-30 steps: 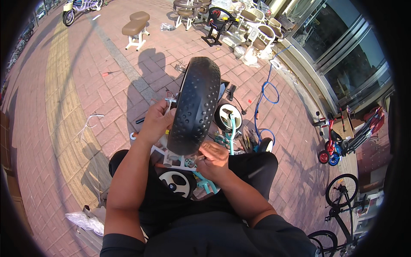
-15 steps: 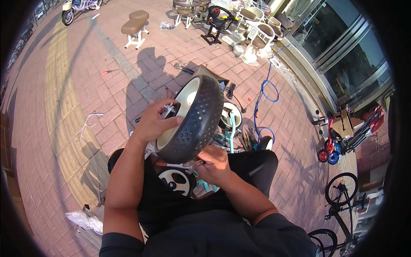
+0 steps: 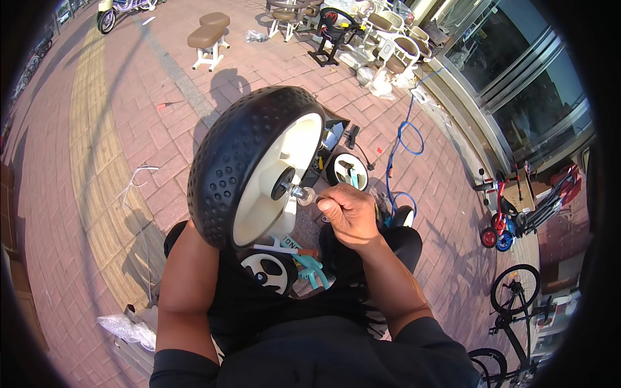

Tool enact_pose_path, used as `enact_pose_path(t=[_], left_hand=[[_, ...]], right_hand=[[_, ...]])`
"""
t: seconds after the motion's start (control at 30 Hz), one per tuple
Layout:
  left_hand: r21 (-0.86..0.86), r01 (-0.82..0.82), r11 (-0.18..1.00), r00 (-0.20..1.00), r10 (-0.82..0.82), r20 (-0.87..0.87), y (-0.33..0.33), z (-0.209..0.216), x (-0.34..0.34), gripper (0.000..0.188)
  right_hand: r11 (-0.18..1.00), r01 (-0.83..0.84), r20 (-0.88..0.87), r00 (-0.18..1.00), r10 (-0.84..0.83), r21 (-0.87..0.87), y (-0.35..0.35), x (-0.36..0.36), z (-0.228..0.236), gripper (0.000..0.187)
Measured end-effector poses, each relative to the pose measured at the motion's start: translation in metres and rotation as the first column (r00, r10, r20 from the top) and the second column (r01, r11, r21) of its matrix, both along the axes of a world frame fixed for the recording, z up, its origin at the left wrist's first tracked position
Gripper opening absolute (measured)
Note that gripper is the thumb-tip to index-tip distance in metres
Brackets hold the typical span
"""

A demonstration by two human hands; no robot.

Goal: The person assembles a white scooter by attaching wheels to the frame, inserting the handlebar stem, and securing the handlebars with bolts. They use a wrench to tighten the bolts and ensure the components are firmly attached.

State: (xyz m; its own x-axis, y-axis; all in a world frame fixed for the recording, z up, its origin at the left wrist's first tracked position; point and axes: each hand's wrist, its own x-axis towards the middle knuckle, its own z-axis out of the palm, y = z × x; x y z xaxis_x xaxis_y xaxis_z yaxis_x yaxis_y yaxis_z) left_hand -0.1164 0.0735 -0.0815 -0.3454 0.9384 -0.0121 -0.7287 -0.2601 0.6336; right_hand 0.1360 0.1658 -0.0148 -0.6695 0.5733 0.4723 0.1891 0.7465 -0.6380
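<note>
A thick wheel (image 3: 223, 152) with a dimpled black tyre and cream hub is held up before me, its hub side turned right. A silver axle and nut (image 3: 297, 192) stick out of the hub centre. My left forearm runs up behind the wheel; that hand's fingers are hidden, and the wheel rests on it. My right hand (image 3: 352, 216) is closed, thumb and fingers pinching a small ring-shaped silver metal piece (image 3: 310, 196) at the axle's end. Below lie a long tool with an orange-red part (image 3: 304, 252) and teal frame tubes (image 3: 312, 266).
Another wheel (image 3: 266, 275) lies between my legs; a smaller-looking one (image 3: 347, 169) lies ahead beside an open tool box (image 3: 331, 129). A blue hose (image 3: 392, 161) curls at right. Child seats (image 3: 394, 52), a brown-padded bench (image 3: 210, 35) and bikes (image 3: 514, 291) stand around.
The wheel has swung round and up, so its hub now faces right instead of left. My left hand has gone behind it. My right hand has risen from beneath the tyre to the axle.
</note>
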Motion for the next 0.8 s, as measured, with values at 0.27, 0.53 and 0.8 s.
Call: enact_pose_path(t=[0.27, 0.53, 0.8], left_hand=[[0.038, 0.005, 0.999, 0.993, -0.009, 0.116, 0.003, -0.001, 0.001, 0.037], [0.025, -0.096, 0.995, 0.995, 0.097, -0.019, 0.017, 0.003, 0.009, 0.031], [0.053, -0.234, 0.971, 0.917, 0.238, -0.320, 0.025, 0.015, -0.019, 0.026]], right_hand=[[0.884, -0.195, 0.236, 0.967, 0.100, 0.426, 0.037, -0.007, 0.039, 0.040], [0.822, -0.236, -0.120, 0.972, 0.203, -0.519, 0.003, -0.038, -0.020, 0.055], [0.161, -0.200, -0.216, 0.972, -0.091, -0.966, -0.051, -0.035, 0.007, 0.044]])
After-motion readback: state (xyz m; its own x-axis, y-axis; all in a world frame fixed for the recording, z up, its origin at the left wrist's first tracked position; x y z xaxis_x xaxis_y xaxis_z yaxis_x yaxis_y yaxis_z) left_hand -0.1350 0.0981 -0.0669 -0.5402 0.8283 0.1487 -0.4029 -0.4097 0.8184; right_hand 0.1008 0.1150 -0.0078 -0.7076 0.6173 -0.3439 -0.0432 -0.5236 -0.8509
